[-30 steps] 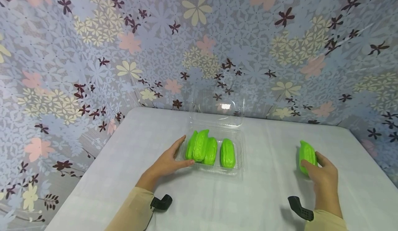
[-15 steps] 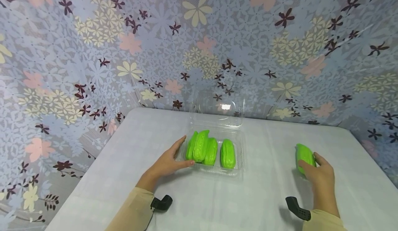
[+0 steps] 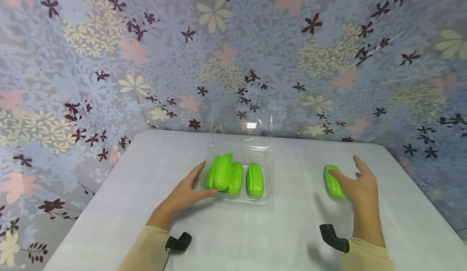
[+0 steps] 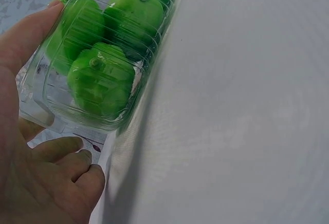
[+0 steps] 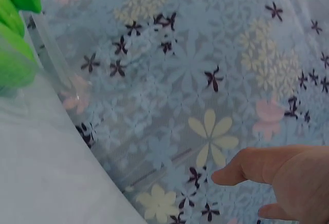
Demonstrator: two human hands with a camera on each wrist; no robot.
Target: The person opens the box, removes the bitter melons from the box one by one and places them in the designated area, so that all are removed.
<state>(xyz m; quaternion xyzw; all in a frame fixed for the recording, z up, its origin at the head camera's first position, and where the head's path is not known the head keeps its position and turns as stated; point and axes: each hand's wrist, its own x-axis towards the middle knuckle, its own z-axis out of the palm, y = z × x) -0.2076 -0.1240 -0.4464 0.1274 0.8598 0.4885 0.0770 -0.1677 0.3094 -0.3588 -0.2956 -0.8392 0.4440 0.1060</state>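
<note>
Right grip (image 3: 359,184) hovers with fingers spread and holds nothing; whether it touches the loose green gourd (image 3: 333,181) just to its left is unclear. That gourd lies on the bench (image 3: 292,230), long axis running near to far. Left grip (image 3: 186,192), fingers straight, rests against the left wall of the clear tray (image 3: 268,184), which holds 4 more gourds (image 3: 233,176) farther left, well apart.
</note>
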